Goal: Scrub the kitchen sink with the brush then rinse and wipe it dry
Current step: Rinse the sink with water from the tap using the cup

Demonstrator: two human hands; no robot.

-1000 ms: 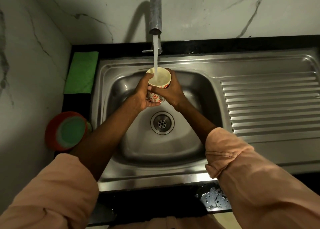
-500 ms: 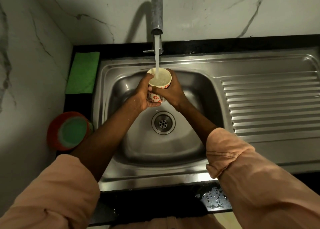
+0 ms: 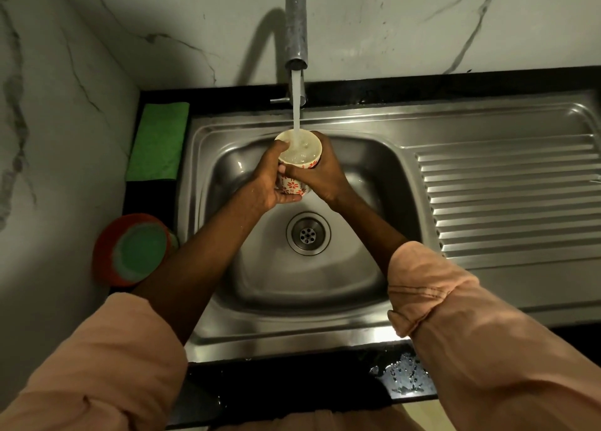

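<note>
Bottom of frame: two rolled pink sleeves [image 3: 487, 333]; water droplets [image 3: 403, 377] on the black bench [image 3: 292, 382] edge at lower right. Centre: stainless sink [image 3: 374, 320], round drain [image 3: 308, 233] in the basin floor, ribbed drainboard [image 3: 510, 199] at right. Above the drain, left hand [image 3: 266, 186] and right hand [image 3: 320, 173] both clasp a floral cup [image 3: 297, 159], fingers curled round its wall; cup upright, nearly full. Left edge: orange tub with green contents [image 3: 133, 250], green cloth [image 3: 157, 141] beyond it. Top centre: tap [image 3: 296, 23], its water stream [image 3: 296, 105] falling into the cup. Marble wall [image 3: 422, 23] behind.
</note>
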